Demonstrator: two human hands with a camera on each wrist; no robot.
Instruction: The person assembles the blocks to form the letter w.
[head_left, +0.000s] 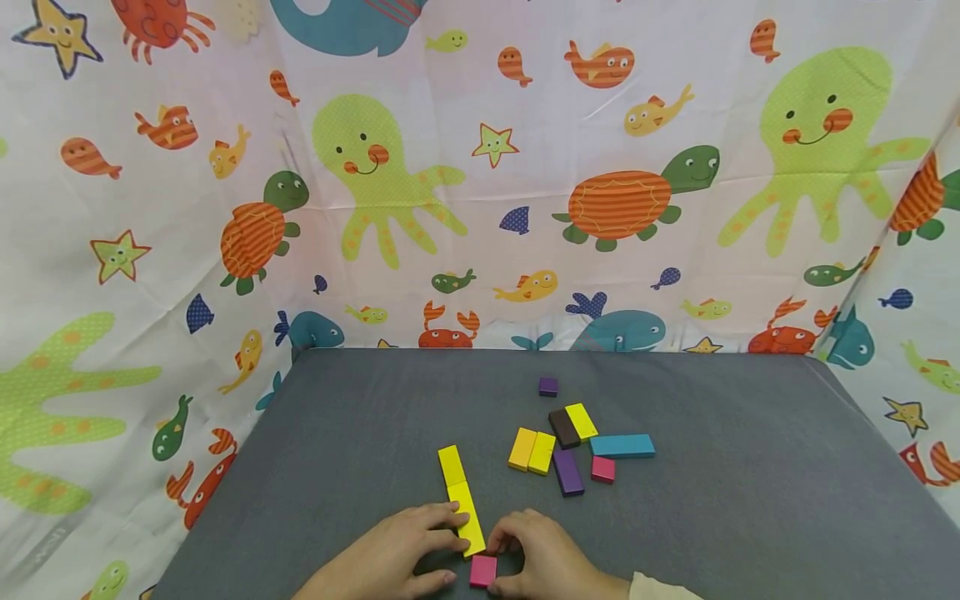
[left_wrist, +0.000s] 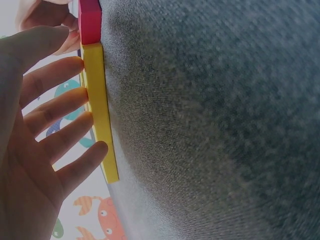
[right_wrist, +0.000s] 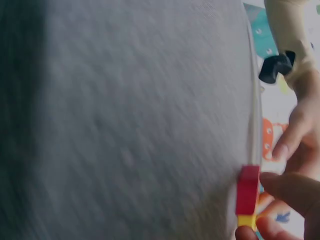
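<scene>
Two yellow blocks lie end to end in a slanting row: a shorter one (head_left: 452, 467) at the far end, a longer one (head_left: 468, 521) nearer. At the near end sits a small pink block (head_left: 483, 572), its face against the long yellow block (left_wrist: 99, 100) in the left wrist view. My left hand (head_left: 397, 552) lies along the row's left side, fingers extended, with fingertips on the long yellow block. My right hand (head_left: 542, 557) holds the pink block (right_wrist: 248, 192) between thumb and curled fingers at its right side.
Farther back lie an orange block (head_left: 522, 448), more yellow blocks (head_left: 542, 452), a dark brown block (head_left: 564, 427), purple blocks (head_left: 567, 472), a blue block (head_left: 622, 446) and another pink block (head_left: 603, 469). A sea-animal curtain (head_left: 480, 200) borders the grey table (head_left: 750, 500).
</scene>
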